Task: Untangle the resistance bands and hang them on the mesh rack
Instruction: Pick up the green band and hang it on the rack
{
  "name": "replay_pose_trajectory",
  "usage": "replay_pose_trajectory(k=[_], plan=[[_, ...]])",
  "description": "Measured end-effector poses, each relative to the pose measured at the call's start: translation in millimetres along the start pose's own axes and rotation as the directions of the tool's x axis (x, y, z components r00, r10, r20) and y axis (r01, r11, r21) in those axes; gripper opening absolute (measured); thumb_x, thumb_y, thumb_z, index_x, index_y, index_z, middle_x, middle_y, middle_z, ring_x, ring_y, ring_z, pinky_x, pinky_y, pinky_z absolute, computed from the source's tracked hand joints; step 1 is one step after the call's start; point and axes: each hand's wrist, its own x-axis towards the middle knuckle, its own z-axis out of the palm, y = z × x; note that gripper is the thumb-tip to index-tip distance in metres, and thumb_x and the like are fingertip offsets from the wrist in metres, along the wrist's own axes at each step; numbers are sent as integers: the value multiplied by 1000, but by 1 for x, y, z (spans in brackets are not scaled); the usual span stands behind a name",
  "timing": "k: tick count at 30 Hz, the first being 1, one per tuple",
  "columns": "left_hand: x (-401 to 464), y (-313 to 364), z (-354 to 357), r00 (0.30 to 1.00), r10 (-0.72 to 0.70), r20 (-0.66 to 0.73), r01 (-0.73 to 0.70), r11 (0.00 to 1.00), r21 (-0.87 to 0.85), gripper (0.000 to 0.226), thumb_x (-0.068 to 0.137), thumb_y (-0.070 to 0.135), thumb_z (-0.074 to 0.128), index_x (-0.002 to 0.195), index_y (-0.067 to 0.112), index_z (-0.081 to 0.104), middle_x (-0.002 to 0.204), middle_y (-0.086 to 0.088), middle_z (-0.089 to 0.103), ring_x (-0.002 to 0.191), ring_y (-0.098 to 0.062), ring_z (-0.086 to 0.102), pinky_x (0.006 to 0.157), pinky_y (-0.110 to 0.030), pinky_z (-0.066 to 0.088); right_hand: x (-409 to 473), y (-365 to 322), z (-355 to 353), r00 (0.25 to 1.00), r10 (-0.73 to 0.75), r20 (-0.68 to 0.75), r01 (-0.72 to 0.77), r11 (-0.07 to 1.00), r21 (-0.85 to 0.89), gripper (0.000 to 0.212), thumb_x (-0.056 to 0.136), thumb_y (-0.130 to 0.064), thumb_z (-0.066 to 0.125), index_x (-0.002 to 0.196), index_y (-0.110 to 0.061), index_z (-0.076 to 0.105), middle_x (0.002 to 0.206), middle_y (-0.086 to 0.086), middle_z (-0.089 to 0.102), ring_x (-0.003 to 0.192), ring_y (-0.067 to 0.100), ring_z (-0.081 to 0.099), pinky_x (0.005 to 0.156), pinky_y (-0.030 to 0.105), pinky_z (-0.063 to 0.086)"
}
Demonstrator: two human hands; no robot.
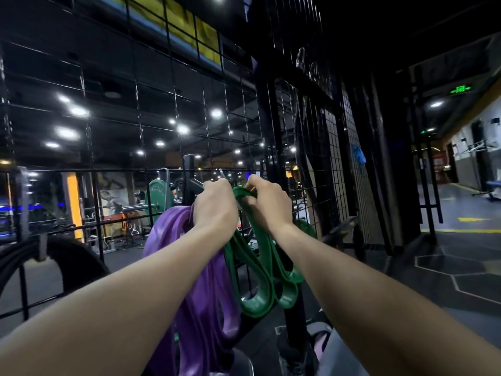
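- Left hand point(215, 204) grips purple bands point(200, 280); right hand point(267, 200) pinches green band point(260, 267) near hook point(221, 173).
- Risk: green loops may snag the purple ones and slip off.

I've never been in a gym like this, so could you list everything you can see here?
green bands: looped bundle, green, hanging below the right hand
purple bands: bundle, purple, draped under the left forearm
mesh rack: one, black wire grid, straight ahead
weight plate: one, green, behind the mesh
exit sign: one, green, upper right
ceiling lights: many, white, behind the mesh
left hand: one, fingers curled at the bands' top
right hand: one, gripping the green bands
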Motion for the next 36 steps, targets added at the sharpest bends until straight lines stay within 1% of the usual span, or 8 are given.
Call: replay_pose_trajectory(k=[4,9,14,21,25,29,32,36], plan=[[-3,-4,2,999,12,-30,-13,999,-38,12,89,-2,51,98,5,56,106,-15,52,91,-37,58,65,-35,39,-2,1,-3,1000,-4,-31,5,1000,25,17,86,-24,63,102,-18,64,99,-4,60,90,11,51,68,25,40],[-5,-4,5,996,30,-88,-39,993,-110,21,90,1,48,107,12,53,103,-12,52,89,-34,56,66,-36,39,-13,-4,-1,999,-33,-16,33,999,10,13,92,-21,54,97,-13,64,93,0,66,85,17,61,74,31,50],[-5,-3,5,996,31,-82,-40,993,-109,22,90,2,48,107,12,58,106,-12,52,86,-33,53,68,-34,37,-14,-12,9,997,66,-41,-67,997,-44,21,92,-17,49,86,-16,69,84,4,69,78,27,64,60,29,41],[-4,-5,4,995,52,-87,-63,991,-119,24,90,2,46,108,13,58,108,-12,51,94,-37,57,67,-35,37,-13,-18,18,981,175,-81,-176,984,4,16,87,-14,51,76,-16,63,81,4,66,76,29,61,60,30,36],[0,-5,8,995,12,-95,-34,971,-238,27,93,8,43,113,15,59,91,2,46,71,-18,44,62,-28,33,-10,-15,13,991,130,-45,-130,992,6,19,87,-20,50,71,-17,58,81,5,67,76,30,61,60,31,40],[4,-5,14,996,-6,-93,-20,960,-279,27,93,6,42,112,13,61,92,2,41,73,-19,42,62,-30,34,-7,-9,10,983,180,-29,-175,975,136,18,81,-23,56,70,-15,67,71,1,67,67,23,61,55,27,41],[3,-7,18,993,-112,-46,85,916,-393,28,94,14,45,118,19,57,74,13,39,60,-3,37,48,-21,24,-2,-7,4,978,207,0,-201,953,227,14,82,-28,64,80,-20,75,75,-3,71,68,13,63,50,20,37],[-5,-8,22,991,-124,-55,89,903,-421,30,91,9,51,118,18,59,79,16,43,65,-4,42,50,-19,22,2,-1,4,973,232,16,-227,935,271,10,82,-24,67,84,-20,75,77,-2,72,69,12,65,62,27,53]])
